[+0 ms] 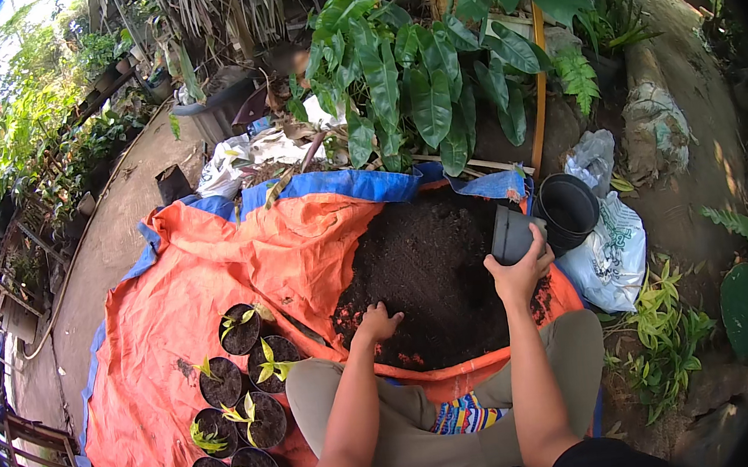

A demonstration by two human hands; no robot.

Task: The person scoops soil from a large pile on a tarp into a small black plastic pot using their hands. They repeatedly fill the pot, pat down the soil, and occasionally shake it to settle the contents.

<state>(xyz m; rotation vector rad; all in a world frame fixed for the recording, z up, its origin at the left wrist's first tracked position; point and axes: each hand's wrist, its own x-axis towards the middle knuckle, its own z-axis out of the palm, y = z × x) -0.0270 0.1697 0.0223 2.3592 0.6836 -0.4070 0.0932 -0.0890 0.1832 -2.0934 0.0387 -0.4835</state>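
Observation:
My right hand (518, 269) grips a black plastic plant pot (510, 236), tilted on its side above the right part of a heap of dark potting soil (425, 262). What is inside that pot cannot be seen. At the near left edge of the soil rests my left hand (380, 322), fingers spread and holding nothing. An orange tarpaulin (193, 266) with blue edging lies under the soil. Just right of the held pot stands another black pot (566, 210), apparently a nested stack.
Several black pots with young seedlings (267, 419) cluster on the tarpaulin left of my knee. A white plastic sack (606, 264) lies beyond the right edge. A large leafy plant (408, 72) overhangs the far side. At left a concrete path (110, 193) runs past a metal rack (43, 466).

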